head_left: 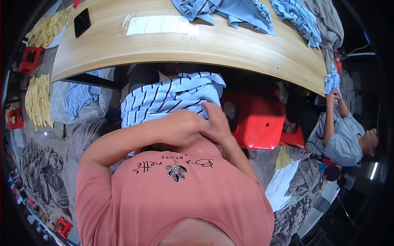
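A light blue garment with dark stripes [168, 96] lies bunched across my lap, just below the table edge. My left hand [186, 125] is curled closed at the near side of the cloth, its fingertips mostly hidden behind the back of the hand. Close against it, my right hand [216, 123] is bent with its fingers closed on the same cloth, near a small dark round spot on the fabric. The two hands touch or overlap in front of my chest, and exactly what lies between the fingertips is hidden.
Ahead is a wooden table [164, 51] with a phone [82, 22], a taped white paper strip [158, 24] and blue striped garments [246, 16]. A red stool [260, 121] stands at right. Another person [344, 135] holds blue cloth farther right. Yellow [37, 102] and grey cloth piles [43, 174] lie left.
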`<state>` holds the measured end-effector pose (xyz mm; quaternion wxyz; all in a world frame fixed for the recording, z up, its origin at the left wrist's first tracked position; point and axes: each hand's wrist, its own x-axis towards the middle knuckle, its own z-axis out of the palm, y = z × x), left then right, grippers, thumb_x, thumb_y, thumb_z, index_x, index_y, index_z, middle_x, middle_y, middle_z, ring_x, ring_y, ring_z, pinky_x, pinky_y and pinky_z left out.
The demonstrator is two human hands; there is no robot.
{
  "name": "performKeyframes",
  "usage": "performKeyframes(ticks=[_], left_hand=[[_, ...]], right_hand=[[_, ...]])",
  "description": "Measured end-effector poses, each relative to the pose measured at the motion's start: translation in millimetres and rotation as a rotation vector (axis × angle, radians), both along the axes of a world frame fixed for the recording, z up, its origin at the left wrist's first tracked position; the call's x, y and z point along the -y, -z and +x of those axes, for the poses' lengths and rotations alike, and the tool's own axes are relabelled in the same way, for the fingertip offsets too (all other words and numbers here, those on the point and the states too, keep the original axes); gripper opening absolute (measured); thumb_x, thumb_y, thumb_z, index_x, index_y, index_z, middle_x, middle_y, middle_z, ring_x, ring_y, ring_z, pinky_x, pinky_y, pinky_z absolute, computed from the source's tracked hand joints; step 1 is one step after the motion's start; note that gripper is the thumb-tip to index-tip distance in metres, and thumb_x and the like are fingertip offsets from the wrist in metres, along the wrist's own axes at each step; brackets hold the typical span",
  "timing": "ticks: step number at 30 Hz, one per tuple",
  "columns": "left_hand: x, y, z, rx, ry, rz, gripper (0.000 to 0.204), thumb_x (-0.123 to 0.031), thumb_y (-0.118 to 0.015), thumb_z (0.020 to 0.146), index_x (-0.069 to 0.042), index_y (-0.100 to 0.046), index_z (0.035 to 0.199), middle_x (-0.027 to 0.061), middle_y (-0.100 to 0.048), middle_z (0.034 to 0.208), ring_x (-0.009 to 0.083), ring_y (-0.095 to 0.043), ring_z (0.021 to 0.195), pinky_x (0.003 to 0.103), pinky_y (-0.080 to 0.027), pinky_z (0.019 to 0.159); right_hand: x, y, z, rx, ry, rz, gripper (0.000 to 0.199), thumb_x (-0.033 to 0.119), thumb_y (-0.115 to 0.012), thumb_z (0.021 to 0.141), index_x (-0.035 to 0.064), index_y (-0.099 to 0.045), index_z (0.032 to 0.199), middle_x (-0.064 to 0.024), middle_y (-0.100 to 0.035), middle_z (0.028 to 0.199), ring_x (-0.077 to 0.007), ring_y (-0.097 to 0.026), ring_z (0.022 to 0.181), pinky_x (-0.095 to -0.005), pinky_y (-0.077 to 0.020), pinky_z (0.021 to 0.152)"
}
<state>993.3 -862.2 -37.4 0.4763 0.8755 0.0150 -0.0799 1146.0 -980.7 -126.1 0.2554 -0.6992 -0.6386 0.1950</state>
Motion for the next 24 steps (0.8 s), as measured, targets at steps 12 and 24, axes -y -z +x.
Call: performKeyframes(ticks=[12,24], left_hand=[[-12,96,-126,0.093,-1.294,0.182,0.011,-0.005,-0.058,0.069,0.001,-0.053,0.077,0.0151,-0.055,0.064,0.0294,-0.058,0.062,0.034,-0.044,0.057],[-23,47,-124,-0.15,-1.019,0.745,0.022,-0.009,-0.064,0.065,-0.004,-0.057,0.085,0.0139,-0.057,0.079,0.0319,-0.056,0.073,0.039,-0.044,0.062]], right_hand=[[-29,-56,68,0.606,0.131,0.665,0.032,-0.007,-0.051,0.062,0.0045,-0.055,0.092,-0.0145,-0.057,0.082,-0.0321,-0.057,0.069,-0.0388,-0.0465,0.053],[-21,-29,24,0.306,-0.05,-0.346,0.023,0.009,-0.058,0.064,0.0032,-0.058,0.087,-0.0131,-0.059,0.089,-0.0313,-0.054,0.085,-0.0409,-0.0412,0.073]])
